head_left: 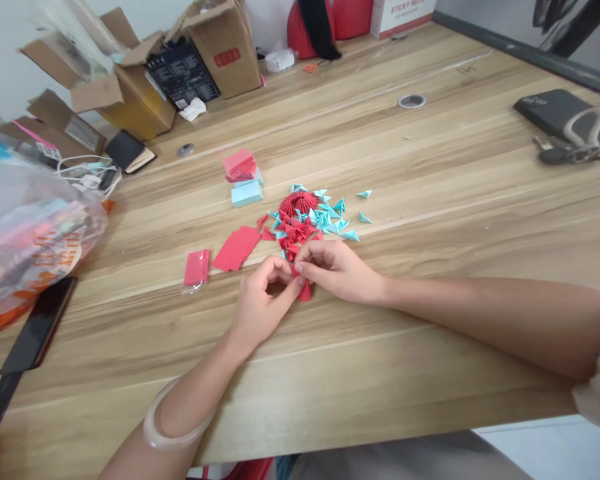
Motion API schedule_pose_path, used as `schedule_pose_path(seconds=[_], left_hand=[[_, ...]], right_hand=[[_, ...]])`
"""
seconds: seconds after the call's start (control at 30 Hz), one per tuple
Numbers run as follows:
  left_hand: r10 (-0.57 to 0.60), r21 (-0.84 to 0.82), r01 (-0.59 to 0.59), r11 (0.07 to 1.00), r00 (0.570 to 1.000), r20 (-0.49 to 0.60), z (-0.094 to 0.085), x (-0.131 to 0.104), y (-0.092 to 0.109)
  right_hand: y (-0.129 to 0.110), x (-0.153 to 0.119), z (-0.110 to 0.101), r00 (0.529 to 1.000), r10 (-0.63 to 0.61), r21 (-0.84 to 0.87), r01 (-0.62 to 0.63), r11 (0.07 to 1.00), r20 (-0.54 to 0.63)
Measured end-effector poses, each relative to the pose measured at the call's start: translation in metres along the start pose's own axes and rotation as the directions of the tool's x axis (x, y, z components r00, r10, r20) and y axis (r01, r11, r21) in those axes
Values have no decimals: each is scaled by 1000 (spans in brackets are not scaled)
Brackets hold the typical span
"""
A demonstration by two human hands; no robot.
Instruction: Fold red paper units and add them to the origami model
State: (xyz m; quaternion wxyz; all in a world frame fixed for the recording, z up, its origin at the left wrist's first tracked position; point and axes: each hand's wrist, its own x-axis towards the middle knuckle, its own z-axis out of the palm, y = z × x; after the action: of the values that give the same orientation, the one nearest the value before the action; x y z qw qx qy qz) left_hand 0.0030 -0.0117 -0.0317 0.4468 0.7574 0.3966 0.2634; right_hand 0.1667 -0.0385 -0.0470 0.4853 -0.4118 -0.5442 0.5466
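Note:
My left hand (263, 297) and my right hand (337, 270) meet over the wooden table (430, 220), both pinching one small folded red paper piece (305, 291). Just beyond my fingers lies a heap of folded red triangles (295, 233) and a ring-shaped red paper assembly (299, 202). Several folded light-blue triangles (333, 217) are scattered to its right. A fan of flat red paper slips (236, 248) lies left of the heap, and a small wrapped red packet (197, 267) lies further left. A pale bangle sits on my left wrist.
Stacked red and blue paper blocks (243, 177) sit behind the heap. Cardboard boxes (145, 80) crowd the far left corner. A plastic bag (25, 233) and a dark phone (40, 325) lie at left. A black case (565, 113) with a cable rests far right.

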Motion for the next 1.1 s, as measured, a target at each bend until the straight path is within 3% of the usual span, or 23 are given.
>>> schedule_pose_path(seconds=[0.33,0.67,0.9,1.1], left_hand=[[21,111,-24,993,999,27,-1,-1,0],[12,22,-12,1000,1000,5,0,0,1],[-87,-171,64,983,987,-133,2,1,0],[-76,-206,15,978,954,-290,4,0,3]], right_hand=[[-3,-2,0,999,-34,-71,37,997,31],[-1,-1,1,1000,-5,2,5,1000,6],[-4,2,1,997,0,66,5,998,-72],[-6,3,0,992,30,65,-22,998,-123]])
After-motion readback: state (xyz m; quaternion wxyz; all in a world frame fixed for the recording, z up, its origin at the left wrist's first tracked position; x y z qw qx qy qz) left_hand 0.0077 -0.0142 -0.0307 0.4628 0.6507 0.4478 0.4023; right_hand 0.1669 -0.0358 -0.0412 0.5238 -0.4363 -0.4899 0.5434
